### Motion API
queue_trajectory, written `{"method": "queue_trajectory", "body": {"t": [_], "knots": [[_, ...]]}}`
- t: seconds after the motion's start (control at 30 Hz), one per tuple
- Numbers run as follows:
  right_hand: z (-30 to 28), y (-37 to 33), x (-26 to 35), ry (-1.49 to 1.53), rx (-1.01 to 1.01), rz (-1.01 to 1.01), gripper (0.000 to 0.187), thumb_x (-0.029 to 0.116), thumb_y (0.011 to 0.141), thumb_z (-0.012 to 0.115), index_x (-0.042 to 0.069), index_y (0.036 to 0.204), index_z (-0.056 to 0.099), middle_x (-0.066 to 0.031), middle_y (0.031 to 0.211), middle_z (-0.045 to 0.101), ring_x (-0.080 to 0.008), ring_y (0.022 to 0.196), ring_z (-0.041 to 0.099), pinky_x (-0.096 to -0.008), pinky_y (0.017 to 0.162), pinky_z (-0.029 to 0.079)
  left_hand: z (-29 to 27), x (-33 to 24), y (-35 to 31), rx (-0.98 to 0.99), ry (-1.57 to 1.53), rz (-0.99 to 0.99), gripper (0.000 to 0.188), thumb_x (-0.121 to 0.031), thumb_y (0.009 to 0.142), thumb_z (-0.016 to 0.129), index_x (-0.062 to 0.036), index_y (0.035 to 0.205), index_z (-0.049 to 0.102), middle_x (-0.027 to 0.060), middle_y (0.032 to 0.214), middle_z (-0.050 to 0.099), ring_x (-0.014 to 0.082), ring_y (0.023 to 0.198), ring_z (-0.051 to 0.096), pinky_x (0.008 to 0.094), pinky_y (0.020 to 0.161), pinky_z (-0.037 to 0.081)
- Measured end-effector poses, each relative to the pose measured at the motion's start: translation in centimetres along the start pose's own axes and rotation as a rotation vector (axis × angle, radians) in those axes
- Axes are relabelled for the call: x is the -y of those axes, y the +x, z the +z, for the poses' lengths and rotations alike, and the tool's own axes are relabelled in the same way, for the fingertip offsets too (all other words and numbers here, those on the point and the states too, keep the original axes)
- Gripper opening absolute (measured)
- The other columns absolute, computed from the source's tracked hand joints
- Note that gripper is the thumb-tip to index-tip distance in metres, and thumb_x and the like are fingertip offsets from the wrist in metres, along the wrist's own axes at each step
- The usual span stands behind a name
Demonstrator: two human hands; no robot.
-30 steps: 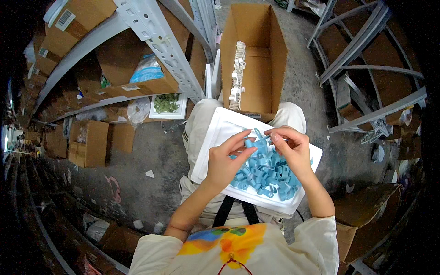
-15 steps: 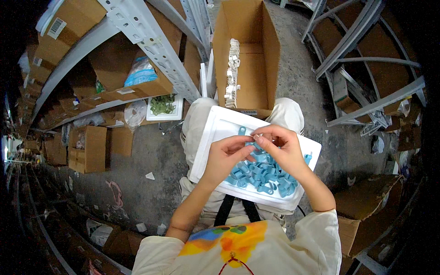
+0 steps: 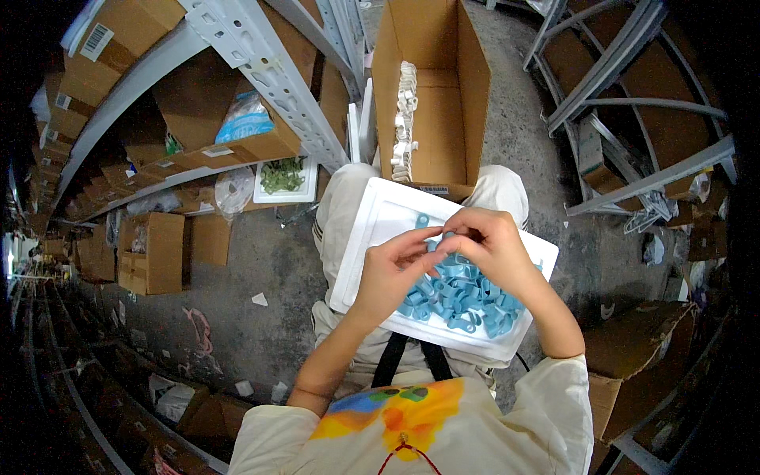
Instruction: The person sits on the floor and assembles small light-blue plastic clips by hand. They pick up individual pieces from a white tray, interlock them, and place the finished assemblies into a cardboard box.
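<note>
A white foam tray (image 3: 366,237) lies tilted across my lap, holding a heap of small light-blue looped plastic clips (image 3: 453,294). Above the heap, my two hands meet at the fingertips. My right hand (image 3: 495,245) is closed in a pinch on a blue clip (image 3: 448,235), most of it hidden by the fingers. Beside it, my left hand (image 3: 400,261) has its fingers and thumb curled inward toward the same spot. What lies between the left fingertips is too small to make out. A single blue clip (image 3: 423,220) sits apart near the tray's far edge.
Beyond my knees stands an open cardboard box (image 3: 443,119), with a column of white clips (image 3: 404,119) along its left side. Metal shelving (image 3: 273,87) rises at the left, near a tray of green pieces (image 3: 283,177). Another rack (image 3: 609,103) and a carton (image 3: 633,356) are at the right.
My right hand has turned slightly and its fingers have bent more over the clip. My left fingertips have shifted a little up and right. The whole view has moved slightly.
</note>
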State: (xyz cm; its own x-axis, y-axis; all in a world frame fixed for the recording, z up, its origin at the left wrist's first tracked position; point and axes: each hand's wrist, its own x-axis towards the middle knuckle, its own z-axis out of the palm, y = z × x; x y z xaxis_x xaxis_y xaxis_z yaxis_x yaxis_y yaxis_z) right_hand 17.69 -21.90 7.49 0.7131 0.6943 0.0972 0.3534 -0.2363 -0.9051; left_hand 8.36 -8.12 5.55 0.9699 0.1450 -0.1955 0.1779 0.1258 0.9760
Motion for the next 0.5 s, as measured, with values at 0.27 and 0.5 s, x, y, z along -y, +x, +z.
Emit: {"method": "queue_trajectory", "body": {"t": [0.27, 0.5], "knots": [[1.6, -0.2, -0.9, 0.017, -0.077, -0.118, 0.014, 0.014, 0.070, 0.063, 0.001, 0.071, 0.062, -0.0096, 0.062, 0.056, -0.0196, 0.055, 0.055, -0.0276, 0.051, 0.042, -0.5, 0.5, 0.4, -0.079, -0.031, 0.013, 0.030, -0.007, 0.075, 0.061, 0.0014, 0.103, 0.055, 0.0082, 0.079, 0.062, 0.0081, 0.067, 0.057, 0.0183, 0.059, 0.045], [2.7, 0.1, -1.3, 0.182, -0.088, 0.058, 0.012, 0.011, 0.071, 0.064, 0.000, 0.072, 0.061, -0.0052, 0.060, 0.056, -0.0108, 0.055, 0.052, -0.0228, 0.050, 0.040, -0.8, 1.2, 0.5, -0.052, -0.095, -0.032, 0.036, -0.003, 0.072, 0.064, 0.0034, 0.106, 0.053, 0.0099, 0.083, 0.062, 0.0089, 0.073, 0.058, 0.0182, 0.062, 0.046]]}}
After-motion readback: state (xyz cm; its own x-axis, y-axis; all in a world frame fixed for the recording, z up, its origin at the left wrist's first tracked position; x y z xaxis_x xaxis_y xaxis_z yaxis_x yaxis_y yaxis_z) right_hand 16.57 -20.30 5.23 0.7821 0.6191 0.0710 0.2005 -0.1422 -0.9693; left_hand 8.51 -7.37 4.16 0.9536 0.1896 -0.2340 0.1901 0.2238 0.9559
